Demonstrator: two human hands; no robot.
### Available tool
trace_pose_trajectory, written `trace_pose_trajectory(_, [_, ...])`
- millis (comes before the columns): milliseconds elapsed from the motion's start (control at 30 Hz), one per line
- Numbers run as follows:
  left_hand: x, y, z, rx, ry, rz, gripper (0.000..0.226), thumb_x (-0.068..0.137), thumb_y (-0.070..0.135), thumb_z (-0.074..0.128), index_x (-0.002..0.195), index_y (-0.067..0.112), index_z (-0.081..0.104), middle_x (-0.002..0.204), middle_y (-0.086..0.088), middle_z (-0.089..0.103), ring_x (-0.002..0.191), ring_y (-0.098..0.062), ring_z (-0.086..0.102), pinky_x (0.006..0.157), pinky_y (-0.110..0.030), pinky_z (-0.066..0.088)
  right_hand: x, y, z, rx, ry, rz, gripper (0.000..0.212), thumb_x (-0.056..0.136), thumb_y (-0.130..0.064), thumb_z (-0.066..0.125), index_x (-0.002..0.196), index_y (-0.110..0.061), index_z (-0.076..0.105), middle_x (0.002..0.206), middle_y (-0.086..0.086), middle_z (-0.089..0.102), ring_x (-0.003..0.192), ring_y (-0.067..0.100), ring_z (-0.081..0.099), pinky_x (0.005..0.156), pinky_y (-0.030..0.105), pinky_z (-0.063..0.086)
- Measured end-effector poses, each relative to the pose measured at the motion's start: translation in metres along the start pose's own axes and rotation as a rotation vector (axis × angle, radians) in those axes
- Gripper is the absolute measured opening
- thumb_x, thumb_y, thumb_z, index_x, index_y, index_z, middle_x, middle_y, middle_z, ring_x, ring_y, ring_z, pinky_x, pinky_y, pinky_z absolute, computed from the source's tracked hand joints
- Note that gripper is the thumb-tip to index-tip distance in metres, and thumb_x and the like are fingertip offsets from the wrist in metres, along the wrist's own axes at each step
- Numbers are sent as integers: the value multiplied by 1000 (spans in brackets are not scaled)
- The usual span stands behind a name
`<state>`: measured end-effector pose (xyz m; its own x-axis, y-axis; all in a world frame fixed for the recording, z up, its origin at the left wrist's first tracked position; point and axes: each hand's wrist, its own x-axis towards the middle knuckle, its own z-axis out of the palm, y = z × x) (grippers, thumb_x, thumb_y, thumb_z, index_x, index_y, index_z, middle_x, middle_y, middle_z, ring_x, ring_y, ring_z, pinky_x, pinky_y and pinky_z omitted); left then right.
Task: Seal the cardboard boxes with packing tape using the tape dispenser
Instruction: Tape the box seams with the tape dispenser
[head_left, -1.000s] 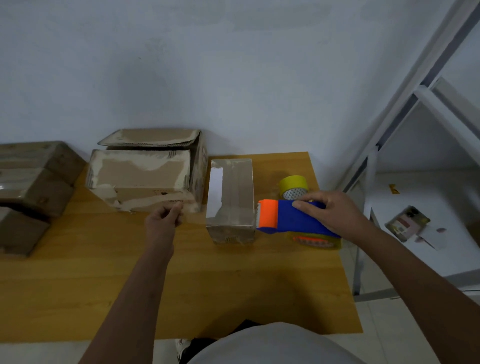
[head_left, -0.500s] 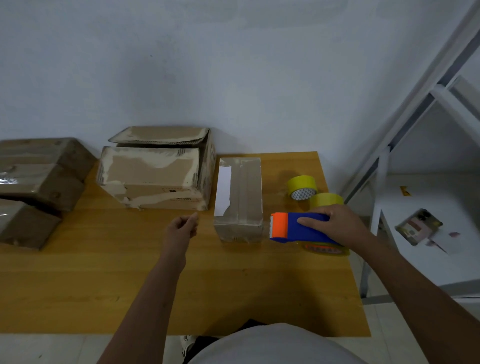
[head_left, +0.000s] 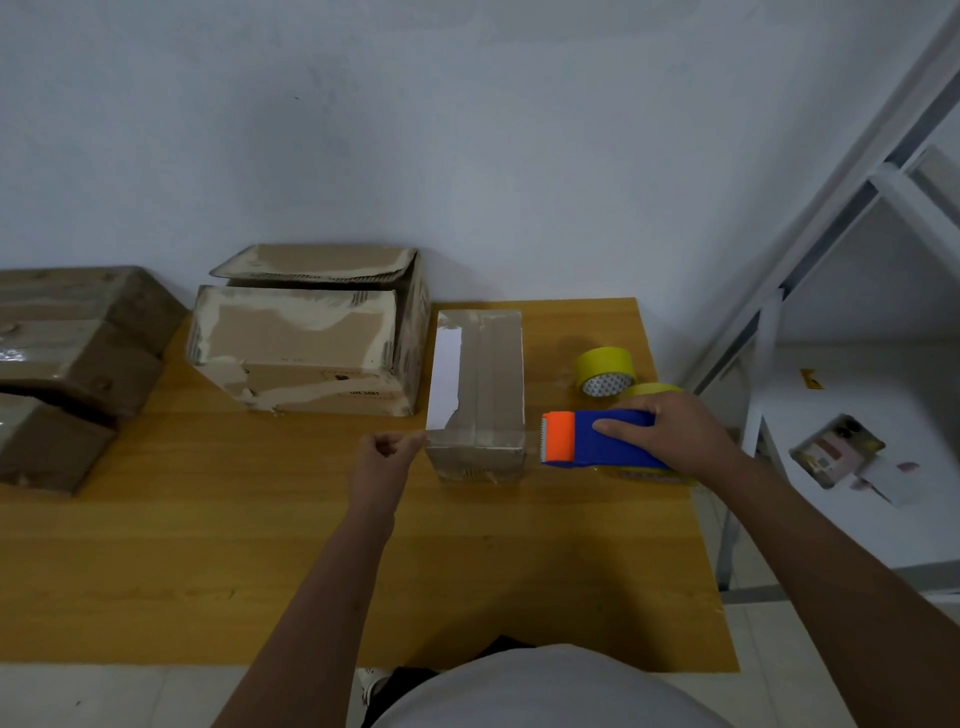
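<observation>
On the counter (head_left: 208, 545), our right hand (head_left: 675, 441) is clamped around the tape dispenser (head_left: 587, 437) just right of the small box (head_left: 480, 384), while our left hand (head_left: 387, 457) pinches the tape end at its left corner.

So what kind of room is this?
Probably a small packing or storage room: worn cardboard boxes sit on a wooden table, spare yellow tape rolls wait nearby, and a white metal shelf rack stands alongside.

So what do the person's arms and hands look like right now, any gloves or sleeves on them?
No gloves: the left hand and the right hand are both bare. No sleeve shows on either forearm up to the frame edge. No watch, ring or wristband is visible. A light grey top shows at the bottom of the view.
</observation>
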<state>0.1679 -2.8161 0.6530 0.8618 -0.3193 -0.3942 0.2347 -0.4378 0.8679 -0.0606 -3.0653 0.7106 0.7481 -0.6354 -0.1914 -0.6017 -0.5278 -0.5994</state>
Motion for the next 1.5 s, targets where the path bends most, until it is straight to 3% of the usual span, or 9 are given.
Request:
trace_pose_trajectory(533, [7, 5, 12, 121, -79, -134, 55, 80, 45, 78, 113, 12, 50, 107, -1, 50, 100, -19, 50, 78, -35, 41, 11, 8, 9, -95, -41, 3, 40, 85, -57, 61, 111, -28, 71, 102, -1, 72, 85, 12, 63, 73, 34, 55])
trace_pose_trajectory(867, [6, 8, 10, 273, -90, -115, 70, 81, 54, 73, 128, 7, 50, 121, -8, 55, 103, -22, 52, 81, -38, 46, 12, 13, 13, -111, -30, -4, 40, 85, -60, 59, 110, -31, 71, 98, -5, 72, 77, 6, 58, 60, 21, 46])
trace_pose_trajectory(933, [4, 10, 9, 304, -88, -106, 88, 80, 56, 72, 143, 6, 37, 131, -12, 52, 116, -28, 52, 93, -43, 49, 12, 12, 13, -116, -27, -5, 40, 85, -61, 58, 110, -32, 71, 97, -6, 71, 75, 4, 57, 59, 19, 43])
trace_pose_trajectory(1033, [5, 18, 4, 401, -161, -118, 114, 80, 61, 69, 157, 10, 3, 160, -20, 21, 144, -38, 28, 111, -50, 37, 11, 12, 14, -132, -14, -5, 41, 85, -61, 58, 110, -31, 71, 96, -5, 71, 75, 5, 57, 59, 20, 44])
trace_pose_trajectory(1100, [1, 21, 1, 605, -136, 18, 109, 85, 65, 59, 157, 15, -5, 163, -20, 6, 149, -40, 14, 118, -55, 21, 11, 12, 12, -145, -6, -3, 41, 85, -59, 59, 110, -29, 71, 97, -5, 72, 76, 6, 58, 61, 21, 46])
trace_pose_trajectory(1167, [-8, 20, 2, 792, -97, 414, 91, 93, 65, 43, 158, 18, -1, 165, -14, -4, 152, -34, -4, 122, -53, 6, 10, 12, 11, -144, -2, 2, 41, 86, -58, 59, 111, -28, 72, 98, -4, 72, 78, 7, 59, 63, 23, 48])
trace_pose_trajectory(1267, [-16, 16, 18, 1034, -475, 960, 68, 101, 59, 16, 157, 25, 0, 164, 4, -13, 149, -12, -21, 123, -47, -4, 8, 12, 11, -152, -4, -5, 41, 86, -58, 59, 112, -28, 71, 99, -3, 72, 80, 9, 60, 65, 24, 48])
trace_pose_trajectory(1333, [-13, 12, 28, 1174, -696, 1018, 61, 103, 53, 16, 156, 29, -3, 163, 9, -14, 147, -4, -24, 123, -42, -9, 8, 11, 12, -153, -9, -8, 41, 86, -58, 59, 112, -28, 71, 100, -2, 72, 82, 11, 62, 66, 26, 50])
trace_pose_trajectory(1500, [-1, 9, 27, 1236, -801, 1074, 68, 103, 53, 21, 155, 25, -12, 163, 7, -20, 147, -5, -23, 121, -36, -15, 6, 21, 8, -59, -21, 21, 41, 84, -58, 61, 113, -30, 70, 102, -4, 71, 81, 7, 60, 64, 23, 49])
